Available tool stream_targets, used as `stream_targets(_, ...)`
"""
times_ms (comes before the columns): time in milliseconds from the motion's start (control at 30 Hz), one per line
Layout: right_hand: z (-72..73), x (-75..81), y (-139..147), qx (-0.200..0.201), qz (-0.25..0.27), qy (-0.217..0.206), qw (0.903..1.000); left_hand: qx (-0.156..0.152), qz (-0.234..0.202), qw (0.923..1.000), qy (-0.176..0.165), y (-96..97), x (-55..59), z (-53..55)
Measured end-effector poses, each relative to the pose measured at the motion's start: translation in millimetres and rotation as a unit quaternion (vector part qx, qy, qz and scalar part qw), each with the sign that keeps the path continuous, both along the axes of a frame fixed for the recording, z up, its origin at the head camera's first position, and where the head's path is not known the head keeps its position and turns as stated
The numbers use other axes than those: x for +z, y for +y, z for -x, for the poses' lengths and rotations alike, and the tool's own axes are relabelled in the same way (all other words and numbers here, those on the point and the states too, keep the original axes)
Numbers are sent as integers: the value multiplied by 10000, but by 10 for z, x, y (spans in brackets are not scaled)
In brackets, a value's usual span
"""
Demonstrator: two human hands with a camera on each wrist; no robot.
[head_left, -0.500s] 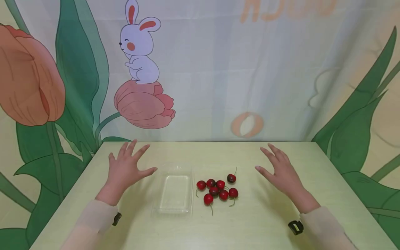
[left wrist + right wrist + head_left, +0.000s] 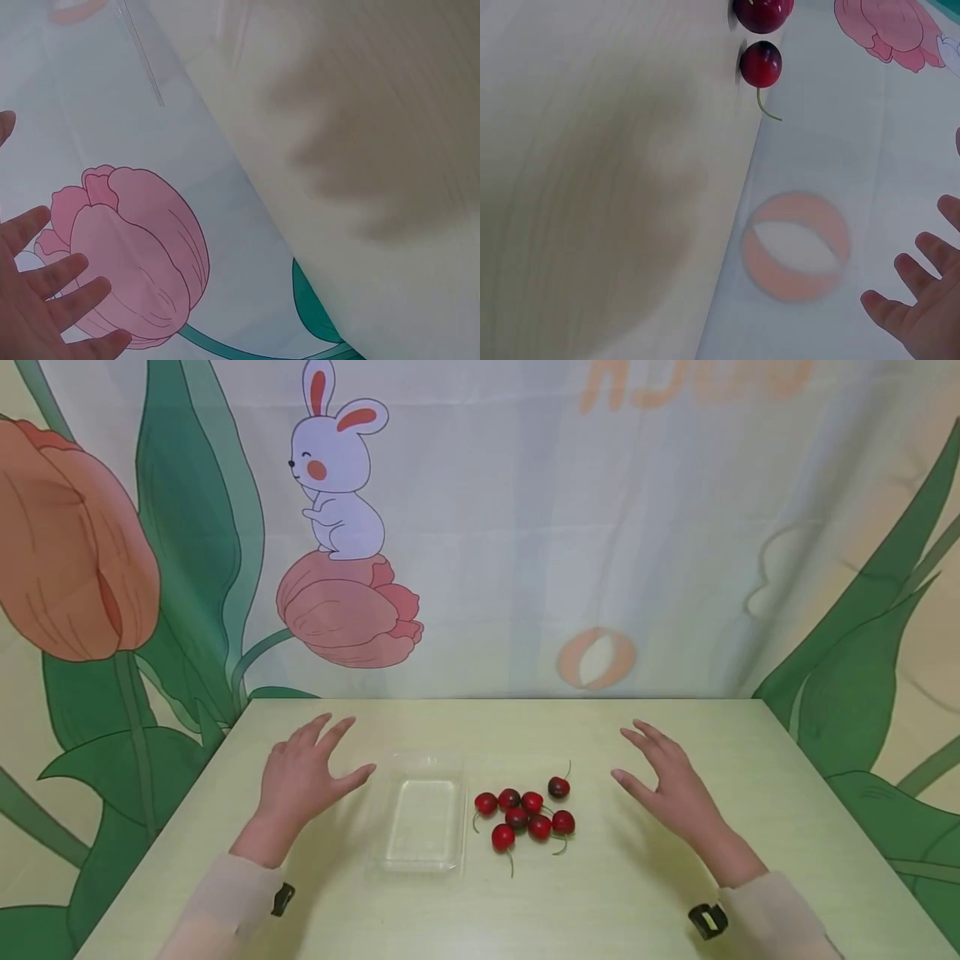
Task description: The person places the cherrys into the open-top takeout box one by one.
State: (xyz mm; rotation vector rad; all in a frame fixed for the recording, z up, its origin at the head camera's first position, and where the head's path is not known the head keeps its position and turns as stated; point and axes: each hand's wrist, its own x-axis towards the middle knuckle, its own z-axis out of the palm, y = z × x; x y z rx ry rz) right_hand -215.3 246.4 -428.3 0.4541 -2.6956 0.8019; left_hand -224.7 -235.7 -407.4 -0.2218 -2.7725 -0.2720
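My left hand (image 2: 302, 778) hovers over the table left of a clear plastic box (image 2: 422, 866), its fingers spread and holding nothing. On the other side, my right hand (image 2: 671, 783) is held in the air with fingers apart, also holding nothing. Between the hands, right of the box, lie several dark red cherries (image 2: 503, 837), some with green stems. One cherry (image 2: 558, 787) sits a little apart at the back right of the group. In the right wrist view, two cherries show at the top, the nearer cherry (image 2: 761, 65) with its stem.
The pale wooden table (image 2: 570, 910) ends at a hanging cloth (image 2: 495, 568) printed with a rabbit, tulips and leaves. A black wrist strap piece (image 2: 708, 921) shows below the right sleeve, and a similar black piece (image 2: 282, 899) by the left sleeve.
The fingers of both hands have dipped slightly and look a bit more bent. The box and the cherries stay where they were on the table; the view has shifted very slightly.
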Motion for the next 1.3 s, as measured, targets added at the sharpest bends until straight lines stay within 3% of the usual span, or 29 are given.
stream_targets(267, -49, -51, -31, 49, 99, -218, 9997, -10, -517, 9986, -96, -19, -73, -65)
stream_targets(433, -62, -107, -48, 153, 165, -252, 9994, 54, -832, 9954, -477, -16, -85, -116)
stream_targets(567, -78, -172, -67, 267, 240, -268, 9990, 59, -1041, 9917, -753, -32, -161, -154)
stream_targets(833, -119, -231, -95, 207, 294, -535, 9979, 4, -1332, 9868, -920, -46, -285, -248)
stream_targets(1033, -162, -280, -120, 149, 309, -760, 9965, -139, -1706, 9786, -1138, -38, -325, -277)
stream_targets(1300, -199, -336, -141, 356, 430, -876, 9946, -264, -2139, 9658, -1439, 2, -396, -303)
